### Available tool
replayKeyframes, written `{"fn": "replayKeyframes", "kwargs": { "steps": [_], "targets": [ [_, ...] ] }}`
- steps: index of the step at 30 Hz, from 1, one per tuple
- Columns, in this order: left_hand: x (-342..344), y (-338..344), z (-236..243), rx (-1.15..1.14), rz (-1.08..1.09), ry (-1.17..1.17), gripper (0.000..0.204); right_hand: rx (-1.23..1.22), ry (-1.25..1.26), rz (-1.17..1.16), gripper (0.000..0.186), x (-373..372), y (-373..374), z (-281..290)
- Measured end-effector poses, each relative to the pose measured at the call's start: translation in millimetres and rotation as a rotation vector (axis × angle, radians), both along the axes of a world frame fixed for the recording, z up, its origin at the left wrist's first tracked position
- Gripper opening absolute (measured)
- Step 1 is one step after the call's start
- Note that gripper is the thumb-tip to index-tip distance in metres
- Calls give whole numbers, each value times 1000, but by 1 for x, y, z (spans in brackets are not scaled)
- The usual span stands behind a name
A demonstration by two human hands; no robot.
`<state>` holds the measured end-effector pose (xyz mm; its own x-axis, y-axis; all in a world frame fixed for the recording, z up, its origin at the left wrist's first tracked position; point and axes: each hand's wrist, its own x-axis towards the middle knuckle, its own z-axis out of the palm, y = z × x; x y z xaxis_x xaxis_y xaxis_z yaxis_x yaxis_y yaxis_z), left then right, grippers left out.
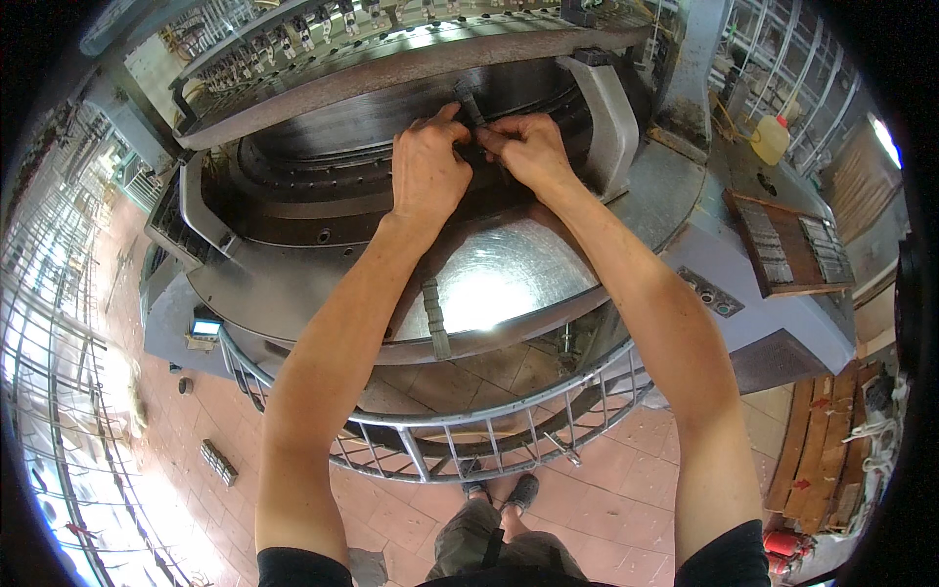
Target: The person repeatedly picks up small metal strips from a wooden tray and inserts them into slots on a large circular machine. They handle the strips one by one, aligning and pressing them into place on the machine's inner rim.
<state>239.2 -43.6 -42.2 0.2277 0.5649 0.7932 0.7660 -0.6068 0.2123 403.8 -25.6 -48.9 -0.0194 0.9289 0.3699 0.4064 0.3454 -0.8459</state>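
Note:
A large circular knitting machine stands in front of me, with a dark metal cylinder ring (323, 181) under its rusty upper rim. My left hand (430, 164) is closed at the ring's far wall, its fingertips at a narrow dark metal strip (468, 101). My right hand (533, 152) pinches around the lower end of that strip, which stands nearly upright against the wall. What lies between the left fingertips is hidden. Nearer me, a stack of thin grey metal pieces (435, 318) rests on the polished round plate (509, 264).
At right, a wooden tray (766, 291) carries rows of metal pieces, with a yellowish jug (770, 140) behind it. A curved metal railing (509, 411) runs between me and the machine. Silver brackets (611, 127) flank the ring. One metal block (218, 462) lies on the tiled floor.

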Motion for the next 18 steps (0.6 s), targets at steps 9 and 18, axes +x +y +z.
{"fn": "replayKeyframes", "kwargs": {
  "steps": [9, 18],
  "targets": [
    [0, 1, -2, 31, -15, -9, 21, -3, -24, -13, 25, 0, 1, 0],
    [0, 2, -2, 13, 3, 4, 21, -3, 7, -5, 24, 0, 1, -2]
  ]
}}
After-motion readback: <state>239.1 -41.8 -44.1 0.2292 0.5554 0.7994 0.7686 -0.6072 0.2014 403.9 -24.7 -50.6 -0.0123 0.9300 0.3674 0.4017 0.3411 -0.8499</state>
